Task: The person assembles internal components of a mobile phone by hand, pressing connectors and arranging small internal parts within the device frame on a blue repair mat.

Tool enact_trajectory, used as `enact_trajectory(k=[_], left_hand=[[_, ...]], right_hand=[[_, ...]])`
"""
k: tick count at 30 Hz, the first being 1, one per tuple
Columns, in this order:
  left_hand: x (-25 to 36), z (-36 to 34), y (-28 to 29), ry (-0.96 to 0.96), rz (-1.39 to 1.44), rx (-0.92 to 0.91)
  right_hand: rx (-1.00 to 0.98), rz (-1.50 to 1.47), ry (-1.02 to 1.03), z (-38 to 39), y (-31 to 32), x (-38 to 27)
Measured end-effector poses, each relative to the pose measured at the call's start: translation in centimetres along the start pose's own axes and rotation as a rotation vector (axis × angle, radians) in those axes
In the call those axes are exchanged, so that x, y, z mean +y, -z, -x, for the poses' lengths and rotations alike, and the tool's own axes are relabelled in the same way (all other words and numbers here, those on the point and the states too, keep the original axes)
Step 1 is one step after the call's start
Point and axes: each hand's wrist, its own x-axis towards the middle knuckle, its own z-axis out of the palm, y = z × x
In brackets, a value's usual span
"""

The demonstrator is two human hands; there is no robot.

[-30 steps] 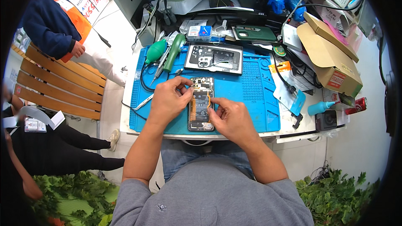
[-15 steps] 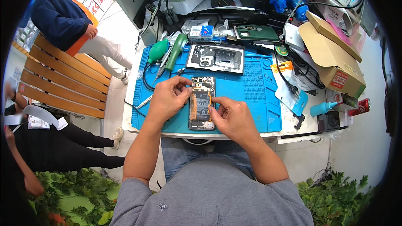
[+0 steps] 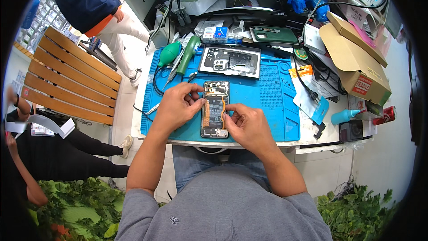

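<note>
An opened smartphone (image 3: pixel 215 116) lies upright before me on a blue work mat (image 3: pixel 187 130), its circuit board, dark battery and an orange ribbon cable (image 3: pixel 223 112) bare. My left hand (image 3: pixel 180 105) is closed at the phone's upper left edge, thumb tip against the frame and fingers curled above it. Whether a small part sits in that pinch is too small to make out. From the other side my right hand (image 3: pixel 245 122) grips the right edge, its thumb beside the ribbon cable and its fingers bent.
Behind the phone lies a boxed frame panel (image 3: pixel 229 61). A green air blower (image 3: pixel 169 54), a green screwdriver (image 3: pixel 188 56) and tweezers (image 3: pixel 152 109) are at the left. Cardboard boxes (image 3: pixel 352 58), a blue bottle (image 3: pixel 344 116) and a cable (image 3: pixel 305 85) crowd the right. Another person (image 3: pixel 96 9) stands beyond a bench.
My left fingers have slid slightly down along the phone's left edge, while the right hand stays at its side. The standing person at the far left has shifted to the right.
</note>
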Motion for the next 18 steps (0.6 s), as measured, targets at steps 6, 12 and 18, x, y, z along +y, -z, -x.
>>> enact_trajectory(k=[6,12,18], left_hand=[[0.03,0.38,0.32,-0.013,-0.007,-0.016],[0.71,0.63,0.05,-0.068,-0.085,-0.018],[0.57,0.95,-0.44,-0.339,-0.338,0.015]], right_hand=[[-0.003,-0.012,-0.004,0.02,-0.04,0.02],[0.008,-0.034,0.014,-0.01,-0.09,0.06],[-0.005,-0.027,0.007,0.08,-0.14,0.11]])
